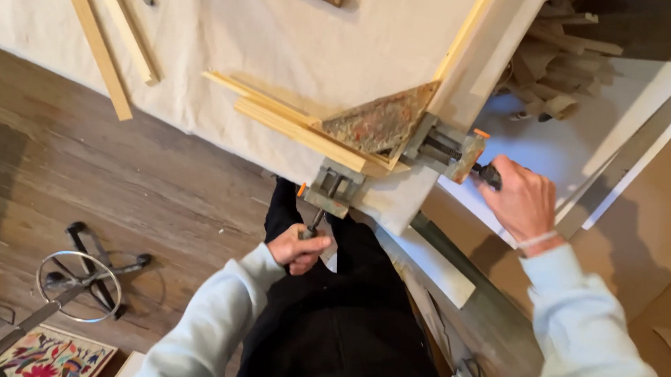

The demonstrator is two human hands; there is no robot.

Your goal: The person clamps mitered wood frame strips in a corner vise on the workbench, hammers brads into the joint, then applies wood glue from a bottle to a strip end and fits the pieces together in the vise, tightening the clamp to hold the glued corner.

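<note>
Both fists wrapped round the screw handles of a rusty metal corner clamp (384, 128).
Left hand (297, 249) gripping the near handle, right hand (522, 199) the side one; pale wooden frame strips (300, 126) meeting at its corner, handles mostly hidden.

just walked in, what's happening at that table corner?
A person stands at the corner of a cloth-covered table, both hands on a metal corner clamp. The left hand grips the handle of one clamp screw; the right hand grips the handle of the other screw. Two wooden strips meet at a right angle in the clamp. More loose strips lie on the cloth.
</note>
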